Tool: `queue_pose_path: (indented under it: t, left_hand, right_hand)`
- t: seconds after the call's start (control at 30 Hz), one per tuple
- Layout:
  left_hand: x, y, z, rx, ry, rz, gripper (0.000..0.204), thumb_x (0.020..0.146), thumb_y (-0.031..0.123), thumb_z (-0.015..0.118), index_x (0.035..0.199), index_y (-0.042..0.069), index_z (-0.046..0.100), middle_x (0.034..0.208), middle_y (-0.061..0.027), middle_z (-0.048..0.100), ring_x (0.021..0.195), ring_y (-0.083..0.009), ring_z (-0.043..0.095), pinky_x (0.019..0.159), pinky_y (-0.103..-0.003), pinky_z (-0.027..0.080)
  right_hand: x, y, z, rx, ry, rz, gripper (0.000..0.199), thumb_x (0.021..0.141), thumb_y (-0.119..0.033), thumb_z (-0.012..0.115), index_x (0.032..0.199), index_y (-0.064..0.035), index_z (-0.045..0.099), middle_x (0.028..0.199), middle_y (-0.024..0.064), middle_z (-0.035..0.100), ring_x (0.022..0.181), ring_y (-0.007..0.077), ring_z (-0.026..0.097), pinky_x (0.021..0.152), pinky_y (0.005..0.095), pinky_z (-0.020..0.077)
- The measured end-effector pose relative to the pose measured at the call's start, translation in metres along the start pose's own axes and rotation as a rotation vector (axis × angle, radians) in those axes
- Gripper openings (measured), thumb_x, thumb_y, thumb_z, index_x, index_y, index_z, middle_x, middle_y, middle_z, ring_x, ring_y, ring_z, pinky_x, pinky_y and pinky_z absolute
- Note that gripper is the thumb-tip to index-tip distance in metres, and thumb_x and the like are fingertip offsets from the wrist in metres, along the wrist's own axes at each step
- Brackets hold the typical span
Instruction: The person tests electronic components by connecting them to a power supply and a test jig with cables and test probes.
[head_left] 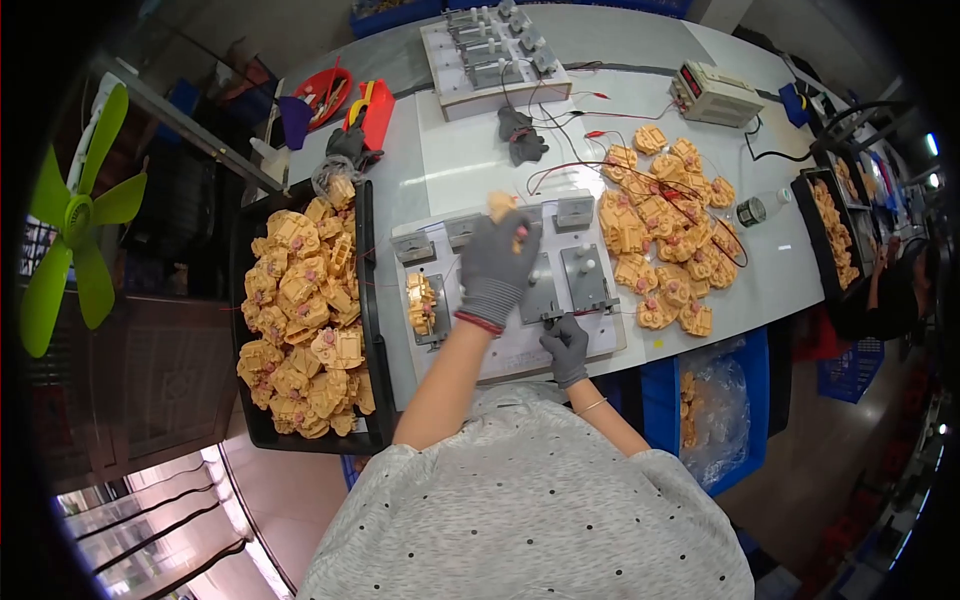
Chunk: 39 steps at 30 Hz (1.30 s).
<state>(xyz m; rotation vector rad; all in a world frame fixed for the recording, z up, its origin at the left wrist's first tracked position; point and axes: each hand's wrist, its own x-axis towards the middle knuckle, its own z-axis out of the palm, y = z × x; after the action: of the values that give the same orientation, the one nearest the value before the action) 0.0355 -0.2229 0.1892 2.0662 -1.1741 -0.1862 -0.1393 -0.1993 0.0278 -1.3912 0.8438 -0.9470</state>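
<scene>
My left hand (497,262), in a grey glove, holds an orange plastic part (503,208) above the white test fixture (600,345). My right hand (567,345), also gloved, rests on the front of the fixture at a small lever or switch near the grey clamp plates (583,275). Another orange part (421,303) sits in the fixture's left station. A black tray (367,300) full of orange parts (300,320) lies to the left. A loose pile of orange parts (665,240) lies on the table to the right.
A second fixture (492,55) stands at the back, with a spare grey glove (520,135) and red and black leads in front of it. A beige power supply (715,92) is back right. A blue bin (690,420) with a plastic bag sits lower right. A green fan (75,215) is on the left.
</scene>
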Motion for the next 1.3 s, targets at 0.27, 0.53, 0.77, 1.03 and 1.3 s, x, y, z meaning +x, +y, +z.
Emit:
queue_pose_path:
  t: [0.27,0.53,0.77,1.03,1.3]
  left_hand:
    - [0.108,-0.143,-0.032,-0.345,0.07,-0.121,0.029,0.081,0.04,0.058,0.096,0.016,0.057,0.091,-0.0168,0.062,0.084,-0.0347,0.061,0.071,-0.041,0.047]
    - [0.155,-0.233,0.02,0.057,-0.611,-0.145,0.029,0.08,0.032,0.055,0.1,0.01,0.058,0.093,-0.0122,0.064,0.086,-0.0242,0.06,0.076,-0.034,0.046]
    - [0.163,-0.347,0.079,-0.106,-0.673,-0.365,0.026,0.078,0.017,0.058,0.103,0.01,0.063,0.085,-0.0023,0.06,0.074,-0.012,0.055,0.066,-0.027,0.048]
    - [0.165,-0.22,0.021,0.289,-0.54,-0.205,0.055,0.078,0.043,0.059,0.123,0.013,0.051,0.116,-0.0197,0.057,0.107,-0.0313,0.056,0.092,-0.038,0.043]
    - [0.043,-0.097,-0.078,-0.037,-0.343,-0.136,0.034,0.084,0.041,0.055,0.09,0.009,0.063,0.08,-0.01,0.066,0.077,-0.0287,0.063,0.071,-0.036,0.049]
  right_hand:
    - [-0.011,-0.026,-0.016,-0.25,-0.286,0.115,0.053,0.078,-0.012,0.064,0.129,-0.0136,0.048,0.111,0.0062,0.055,0.09,0.0155,0.056,0.076,0.0268,0.0473]
    - [-0.023,-0.073,-0.014,0.148,-0.287,0.49,0.049,0.085,-0.015,0.057,0.132,-0.0067,0.045,0.095,0.0073,0.061,0.083,0.0144,0.058,0.073,0.0243,0.0474]
    - [0.004,-0.06,-0.011,0.108,-0.308,0.54,0.027,0.087,-0.021,0.056,0.106,-0.0017,0.058,0.08,0.0055,0.062,0.07,0.0126,0.059,0.065,0.0232,0.0488]
    - [0.047,-0.08,-0.034,0.155,-0.141,0.734,0.024,0.088,-0.027,0.05,0.076,-0.0068,0.057,0.058,0.0046,0.053,0.048,0.0119,0.049,0.043,0.0231,0.0376]
    - [0.008,-0.054,-0.041,-0.229,-0.374,0.589,0.029,0.085,-0.022,0.053,0.067,-0.0005,0.058,0.059,0.0036,0.053,0.053,0.0127,0.05,0.054,0.0254,0.0423]
